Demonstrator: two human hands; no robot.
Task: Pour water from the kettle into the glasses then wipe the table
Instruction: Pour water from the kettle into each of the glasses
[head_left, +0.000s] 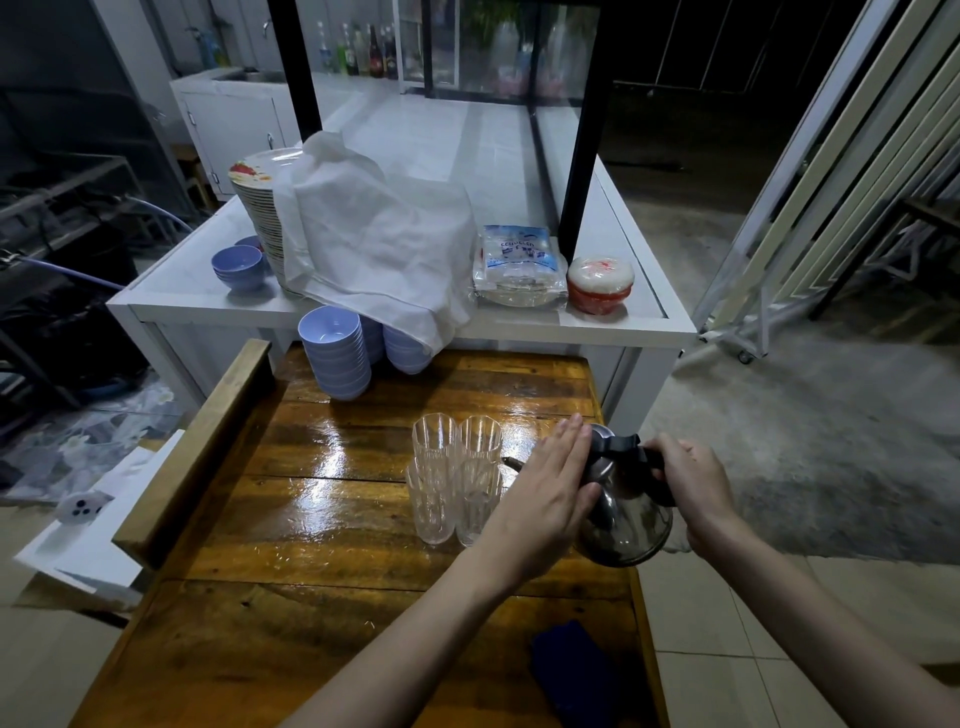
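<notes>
A steel kettle (626, 519) with a black lid and handle stands at the right edge of the glossy wooden table (311, 519). My right hand (693, 480) is closed around its black handle. My left hand (550, 483) lies flat, fingers together, against the kettle's left side by the spout. Several ribbed clear glasses (454, 478) stand clustered just left of the spout, which points at them. A dark blue cloth (576, 670) lies on the table near the front right.
Stacks of blue bowls (335, 358) stand at the table's far end. Behind is a white counter (519, 327) with a cloth-covered plate stack (363, 234), a plastic packet (517, 265) and a red-white tub (600, 283). A wooden rail (208, 441) runs along the left.
</notes>
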